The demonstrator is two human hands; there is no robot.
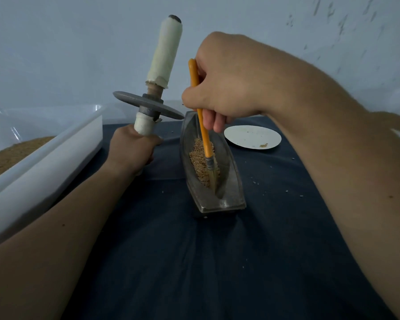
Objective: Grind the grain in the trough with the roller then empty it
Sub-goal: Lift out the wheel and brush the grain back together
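Note:
A boat-shaped metal trough (231, 188) stands on the dark cloth in the middle, with brown grain (198, 158) piled in its groove. My right hand (226, 84) grips an orange-handled brush (204, 139) whose bristles reach down into the near end of the groove beside the grain. My left hand (132, 150) grips the lower taped handle of the roller (148, 105), a grey metal disc on an axle. The roller is held upright, clear of the trough and to its left, with the upper taped handle pointing up.
A large white plastic bin (56, 153) with brown grain inside stands at the left edge. A white round plate (252, 137) with a few crumbs lies behind the trough to the right. Small specks are scattered on the dark cloth (194, 262). A pale wall is behind.

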